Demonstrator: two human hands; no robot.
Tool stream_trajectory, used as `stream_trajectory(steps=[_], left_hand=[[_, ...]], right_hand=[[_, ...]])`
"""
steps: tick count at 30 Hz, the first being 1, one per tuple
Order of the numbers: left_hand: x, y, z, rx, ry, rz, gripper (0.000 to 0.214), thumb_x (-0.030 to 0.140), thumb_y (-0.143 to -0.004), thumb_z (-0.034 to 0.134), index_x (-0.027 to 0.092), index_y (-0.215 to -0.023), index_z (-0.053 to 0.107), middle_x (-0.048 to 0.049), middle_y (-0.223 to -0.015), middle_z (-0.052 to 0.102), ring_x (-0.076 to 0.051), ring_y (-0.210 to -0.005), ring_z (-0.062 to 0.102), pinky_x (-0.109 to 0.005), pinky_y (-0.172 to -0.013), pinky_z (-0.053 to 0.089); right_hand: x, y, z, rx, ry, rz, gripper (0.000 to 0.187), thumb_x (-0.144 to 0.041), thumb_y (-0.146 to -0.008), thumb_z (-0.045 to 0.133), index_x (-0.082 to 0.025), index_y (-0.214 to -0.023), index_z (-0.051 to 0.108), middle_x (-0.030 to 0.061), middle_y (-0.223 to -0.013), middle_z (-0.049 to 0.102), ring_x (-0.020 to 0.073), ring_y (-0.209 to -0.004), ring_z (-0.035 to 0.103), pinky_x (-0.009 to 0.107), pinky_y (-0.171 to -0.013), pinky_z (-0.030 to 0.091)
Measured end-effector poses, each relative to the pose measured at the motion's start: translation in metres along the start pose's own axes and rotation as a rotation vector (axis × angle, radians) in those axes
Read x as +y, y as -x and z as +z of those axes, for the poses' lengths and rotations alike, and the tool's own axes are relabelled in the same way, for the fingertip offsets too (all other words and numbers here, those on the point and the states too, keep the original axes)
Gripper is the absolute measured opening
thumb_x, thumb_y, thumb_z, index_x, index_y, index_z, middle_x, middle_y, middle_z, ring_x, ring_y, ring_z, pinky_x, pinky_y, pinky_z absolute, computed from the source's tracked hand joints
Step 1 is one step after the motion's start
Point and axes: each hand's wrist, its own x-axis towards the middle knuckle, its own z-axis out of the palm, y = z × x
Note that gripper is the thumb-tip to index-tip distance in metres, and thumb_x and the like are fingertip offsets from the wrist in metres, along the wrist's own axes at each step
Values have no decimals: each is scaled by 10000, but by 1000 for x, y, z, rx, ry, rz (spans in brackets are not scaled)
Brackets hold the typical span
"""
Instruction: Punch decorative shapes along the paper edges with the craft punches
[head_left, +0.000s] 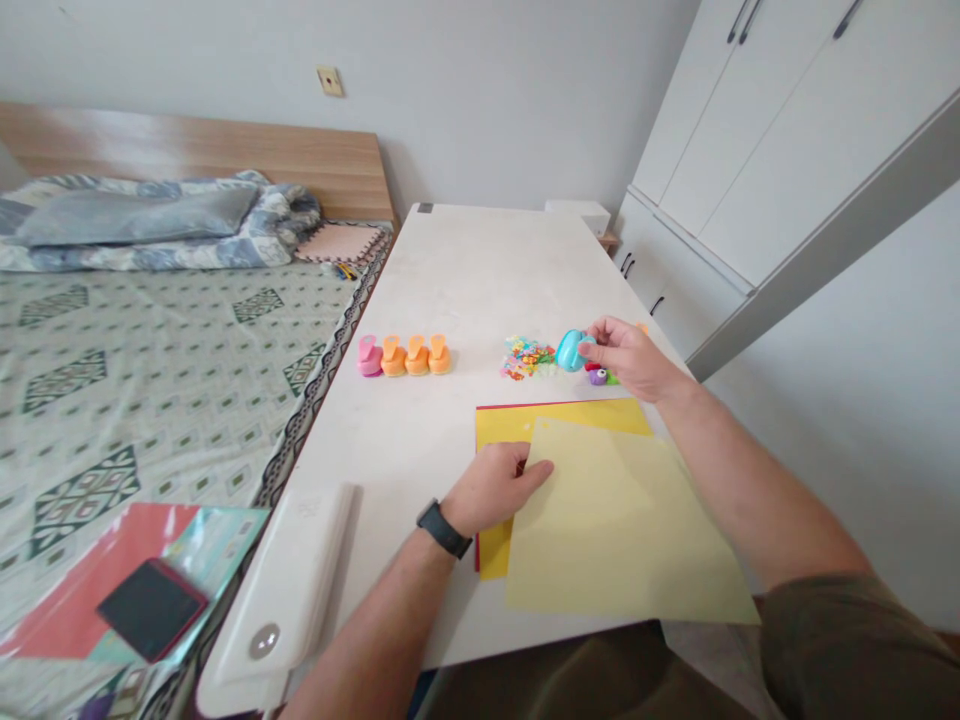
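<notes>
The right hand (628, 358) grips a teal craft punch (570, 351) near the far side of the table (465, 270), just beside a heap of small coloured paper cutouts (525, 358). The hands are well apart. The left hand (495, 490) lies flat and open on a deep yellow sheet (562, 418), its fingertips at the edge of a pale yellow sheet (615, 520), and seems placed to steady the stack, with a red sheet (525, 405) edging out beneath. Further left, a pink punch (368, 355) and three orange punches (416, 355) stand in a tidy row, apparently set apart from the paper. No writing is legible. Beyond the table, a phone (152, 610) lies on red paper (75, 590) on the bed (150, 400).
</notes>
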Motion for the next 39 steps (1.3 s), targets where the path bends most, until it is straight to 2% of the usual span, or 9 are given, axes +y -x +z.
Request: stream_trajectory(steps=[4, 7, 12, 20, 29, 39], left_hand=[[3, 2, 0, -1, 73, -4, 414, 508, -948, 507, 164, -752, 627, 7, -698, 611, -115, -607, 468, -236, -541, 321], [5, 3, -1, 15, 109, -30, 426, 534, -933, 522, 161, -799, 679, -13, -743, 665, -136, -637, 521, -239, -558, 358], [5, 2, -1, 43, 107, -84, 432, 546, -905, 560, 158, -771, 693, -17, -691, 656, -143, -612, 532, -244, -543, 375], [5, 1, 1, 13, 168, -89, 419, 533, -919, 542, 158, -854, 719, -36, -780, 706, -159, -664, 584, -243, -562, 408], [5, 0, 0, 30, 111, -127, 432, 551, -911, 560, 157, -805, 702, -27, -718, 681, -152, -625, 560, -244, -538, 385], [4, -1, 1, 13, 175, -111, 418, 541, -911, 556, 165, -844, 725, -38, -779, 721, -163, -658, 598, -245, -556, 415]], right_hand=[[1, 29, 13, -104, -191, 69, 425, -393, -746, 885, -219, -1037, 627, 26, -923, 696, 167, -811, 650, 303, -728, 527], [8, 39, 15, -189, -229, 126, 483, -394, -784, 856, -218, -1183, 650, 69, -1049, 730, 202, -903, 679, 351, -812, 540], [19, 46, 17, -234, -203, 157, 438, -411, -808, 832, -190, -1166, 711, 85, -1083, 746, 208, -930, 680, 363, -867, 530], [17, 50, 18, -140, -327, 141, 423, -422, -804, 831, -198, -1145, 716, 80, -1093, 743, 202, -902, 688, 354, -849, 537], [20, 55, 19, -153, -298, 151, 435, -419, -819, 820, -204, -1180, 706, 88, -1106, 745, 215, -936, 688, 374, -883, 538], [22, 58, 18, -143, -240, 135, 438, -425, -835, 805, -214, -1203, 698, 83, -1103, 739, 225, -963, 677, 389, -901, 527]])
